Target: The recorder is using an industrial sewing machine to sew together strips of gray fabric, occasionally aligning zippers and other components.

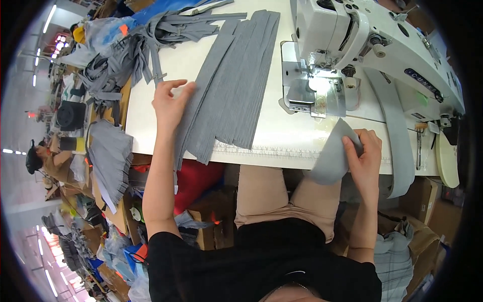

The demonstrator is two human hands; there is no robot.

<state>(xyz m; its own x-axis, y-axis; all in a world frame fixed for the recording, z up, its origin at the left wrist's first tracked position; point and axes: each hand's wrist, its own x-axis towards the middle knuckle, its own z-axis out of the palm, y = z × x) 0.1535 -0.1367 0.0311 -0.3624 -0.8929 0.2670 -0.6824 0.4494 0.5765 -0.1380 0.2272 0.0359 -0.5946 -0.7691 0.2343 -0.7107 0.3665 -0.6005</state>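
My right hand grips a grey fabric piece with a rounded lower end, thumb on top, at the table's front edge. Its pointed upper end lies just below the sewing machine's lit needle area. Beside the left edge of a stack of long grey fabric strips, my left hand is held with thumb and forefinger curved and a gap between them. Nothing shows in that hand; whether its fingertips touch the stack I cannot make out.
The white sewing machine takes up the table's right rear. A long grey band hangs over the front edge at the right. Narrow grey strips lie tangled at the far left. Tweezers rest at the right.
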